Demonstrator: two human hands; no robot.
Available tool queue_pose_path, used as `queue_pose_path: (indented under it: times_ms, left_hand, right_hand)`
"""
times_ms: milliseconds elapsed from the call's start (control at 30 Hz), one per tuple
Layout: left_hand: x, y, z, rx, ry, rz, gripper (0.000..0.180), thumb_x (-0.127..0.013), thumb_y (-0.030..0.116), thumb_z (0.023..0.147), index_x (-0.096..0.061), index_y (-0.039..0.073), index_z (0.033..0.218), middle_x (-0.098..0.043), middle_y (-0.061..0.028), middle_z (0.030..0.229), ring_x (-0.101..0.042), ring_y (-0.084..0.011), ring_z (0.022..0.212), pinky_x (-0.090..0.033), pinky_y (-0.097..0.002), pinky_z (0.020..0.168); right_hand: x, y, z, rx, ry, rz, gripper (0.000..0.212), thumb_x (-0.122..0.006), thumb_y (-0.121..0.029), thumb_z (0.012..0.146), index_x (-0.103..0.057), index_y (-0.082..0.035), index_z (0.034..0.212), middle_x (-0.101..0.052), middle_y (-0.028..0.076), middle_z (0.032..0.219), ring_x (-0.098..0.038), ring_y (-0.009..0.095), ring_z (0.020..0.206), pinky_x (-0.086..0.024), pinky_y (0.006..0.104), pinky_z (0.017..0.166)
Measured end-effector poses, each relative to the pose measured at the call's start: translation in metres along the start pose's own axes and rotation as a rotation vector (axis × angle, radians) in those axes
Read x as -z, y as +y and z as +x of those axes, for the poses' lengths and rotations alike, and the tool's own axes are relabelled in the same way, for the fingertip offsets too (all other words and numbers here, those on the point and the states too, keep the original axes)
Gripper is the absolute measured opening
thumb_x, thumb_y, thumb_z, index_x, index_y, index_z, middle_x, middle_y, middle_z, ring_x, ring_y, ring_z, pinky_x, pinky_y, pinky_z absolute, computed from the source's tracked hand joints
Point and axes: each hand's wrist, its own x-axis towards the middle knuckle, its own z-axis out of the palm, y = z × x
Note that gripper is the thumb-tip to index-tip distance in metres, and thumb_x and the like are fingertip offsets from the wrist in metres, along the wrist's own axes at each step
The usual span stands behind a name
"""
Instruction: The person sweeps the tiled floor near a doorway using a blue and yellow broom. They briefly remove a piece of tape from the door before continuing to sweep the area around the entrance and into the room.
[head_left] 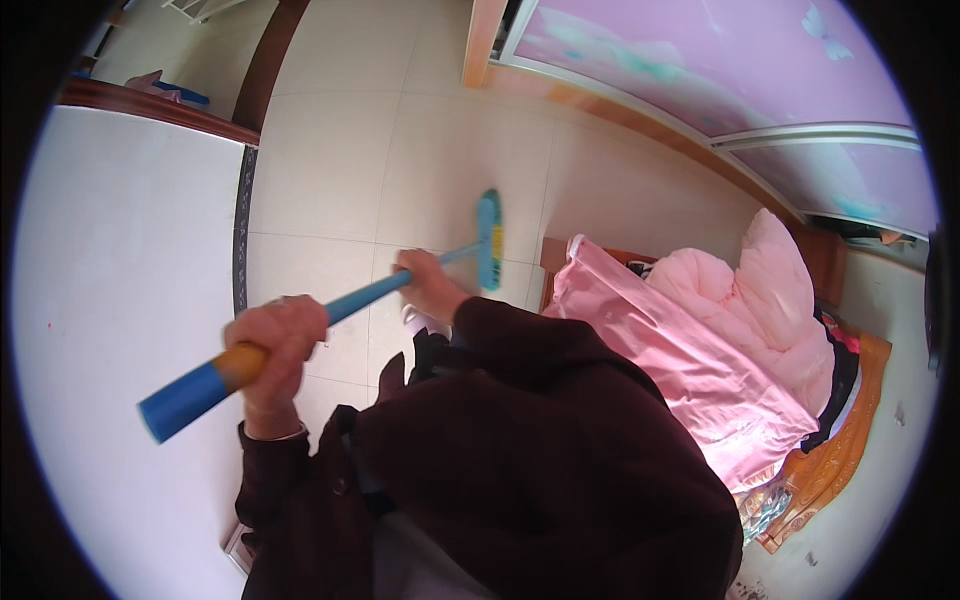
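Both my hands are closed round the blue handle of a broom point(370, 294). My left hand point(277, 345) grips it near the top, by a yellow band, and the thick blue end sticks out beyond my fist. Further down the shaft, my right hand point(428, 283) wraps round the handle. The broom slants away from me to the right. Its blue head, with green and yellow bristles, is over the tiled floor point(325, 190) ahead; whether it touches the tiles I cannot tell.
At the right stands a bed with a pink sheet point(690, 360), a bunched pink quilt point(770, 310) and a carved wooden headboard point(835, 450). A pink-purple sliding wardrobe point(640, 60) lines the far right. A white wall point(130, 280) runs along the left, ending at a doorway with a dark wooden frame point(268, 75).
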Motion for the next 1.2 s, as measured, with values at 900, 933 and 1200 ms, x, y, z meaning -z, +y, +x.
queue_pose_path:
  times_ms: [900,933,1200]
  left_hand:
    - [-0.254,-0.179,0.198,0.343,-0.837,-0.067,0.008,-0.066,0.005,0.084,-0.058,0.006,0.087,-0.061,-0.0105,0.104,-0.052,-0.0279,0.119,-0.038,-0.0401,0.102]
    - [-0.275,-0.201,0.208,0.398,-0.875,-0.053,0.009,-0.065,0.004,0.084,-0.058,0.006,0.088,-0.06,-0.0107,0.108,-0.049,-0.0277,0.121,-0.038,-0.0392,0.102]
    - [-0.328,-0.261,0.268,0.615,-0.904,0.013,0.009,-0.064,0.001,0.085,-0.058,0.006,0.09,-0.061,-0.0094,0.108,-0.049,-0.0287,0.123,-0.036,-0.04,0.104]
  right_hand:
    - [0.4,0.18,-0.041,-0.326,0.414,-0.471,0.007,-0.058,-0.002,0.07,-0.054,-0.006,0.073,-0.056,0.015,0.075,-0.055,0.038,0.076,-0.044,0.0426,0.063]
    - [0.42,0.195,-0.056,-0.398,0.406,-0.511,0.007,-0.058,-0.001,0.069,-0.055,-0.006,0.073,-0.057,0.015,0.075,-0.055,0.038,0.077,-0.044,0.0426,0.063]
    - [0.425,0.281,-0.072,-0.416,0.517,-0.43,0.015,-0.069,-0.005,0.059,-0.058,-0.006,0.069,-0.058,0.015,0.073,-0.057,0.038,0.076,-0.045,0.0433,0.064]
